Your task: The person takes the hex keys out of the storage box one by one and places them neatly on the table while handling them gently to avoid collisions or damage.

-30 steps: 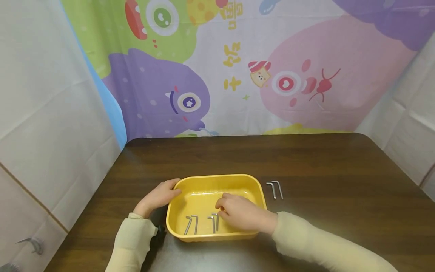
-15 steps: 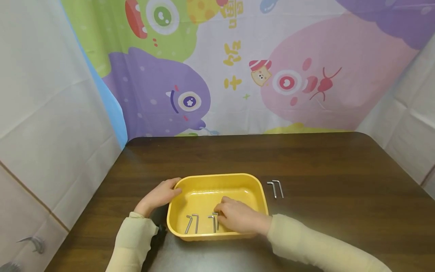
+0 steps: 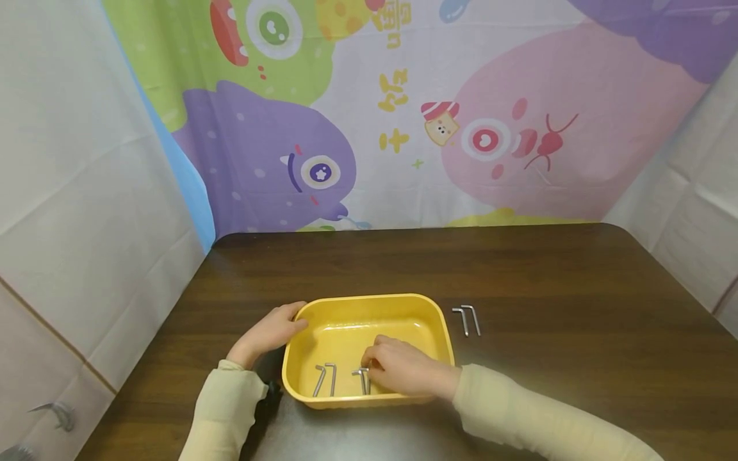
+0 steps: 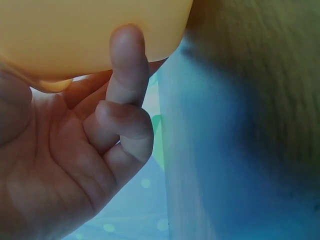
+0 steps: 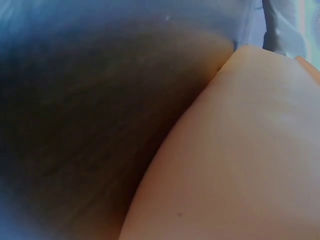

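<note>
Right hand pinches one hex key in the yellow tray, near its front wall.
Key: smooth silver metal, bent to an L, right beside a like one. Tray: glossy plastic, rounded rectangle, raised walls; left hand grips its left rim, thumb over the edge, fingers on the outer wall. Count: 4 hex keys in tray (2 at right hand, 2 as the left pair), plus 2 in the outside pair, right of tray; 6 visible. Table: dark wood grain, rounded corners. Behind: creased cloth backdrop, cartoon-monster print.
</note>
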A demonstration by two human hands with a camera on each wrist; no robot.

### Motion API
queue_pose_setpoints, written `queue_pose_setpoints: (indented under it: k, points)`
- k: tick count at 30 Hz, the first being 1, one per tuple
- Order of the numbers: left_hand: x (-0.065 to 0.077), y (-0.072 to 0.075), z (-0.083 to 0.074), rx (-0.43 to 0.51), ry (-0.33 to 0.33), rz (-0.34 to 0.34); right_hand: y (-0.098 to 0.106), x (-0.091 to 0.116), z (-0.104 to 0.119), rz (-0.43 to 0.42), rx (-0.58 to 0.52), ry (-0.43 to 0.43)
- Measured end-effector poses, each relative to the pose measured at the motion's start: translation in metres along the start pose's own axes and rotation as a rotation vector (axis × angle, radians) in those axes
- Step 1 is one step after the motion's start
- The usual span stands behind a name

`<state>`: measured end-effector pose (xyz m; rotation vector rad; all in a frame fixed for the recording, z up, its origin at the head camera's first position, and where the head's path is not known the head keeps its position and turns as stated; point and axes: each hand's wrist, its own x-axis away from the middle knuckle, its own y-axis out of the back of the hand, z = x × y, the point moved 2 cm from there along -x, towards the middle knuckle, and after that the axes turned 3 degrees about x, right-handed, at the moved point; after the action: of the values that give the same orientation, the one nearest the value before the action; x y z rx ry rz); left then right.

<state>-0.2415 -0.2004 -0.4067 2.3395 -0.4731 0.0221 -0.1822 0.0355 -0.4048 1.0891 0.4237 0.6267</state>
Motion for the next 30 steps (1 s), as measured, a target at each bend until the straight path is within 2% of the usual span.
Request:
queue_pose_setpoints:
  k: [5,9,21,30]
  points:
    - [0.0015,0.0009,-0.0007,0.02,-0.009,0.007,-0.0011,-0.0032,0.0024,-0.005,0.053,0.0]
    - [0.0017,0.0014,-0.0017,0.023,-0.012,0.014,-0.0021,-0.0057,0.0036,0.005,0.091,-0.033]
    - [0.0015,-0.0007,0.0001,0.024,-0.015,0.013,-0.0023,-0.0037,0.0004,0.001,0.112,-0.092]
    - [0.0011,-0.0003,-0.0002,0.019,-0.012,0.014,-0.0019,-0.0037,-0.0012,-0.048,0.13,-0.072]
